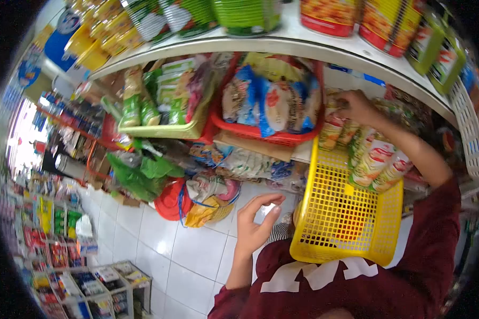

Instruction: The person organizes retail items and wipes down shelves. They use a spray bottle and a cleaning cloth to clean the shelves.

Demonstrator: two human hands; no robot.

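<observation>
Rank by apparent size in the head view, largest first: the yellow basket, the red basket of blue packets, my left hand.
1. Yellow basket
2. Red basket
3. Left hand, clearly smallest

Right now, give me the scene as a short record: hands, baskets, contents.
left hand: open, empty, over the tiled floor
right hand: reaching among packets toward the yellow basket's far end; grip unclear
yellow basket contents: packets at far end, near part bare
red basket: beyond the left hand, holds blue packs
light green basket: left of the red one, holds mostly green packs
</observation>
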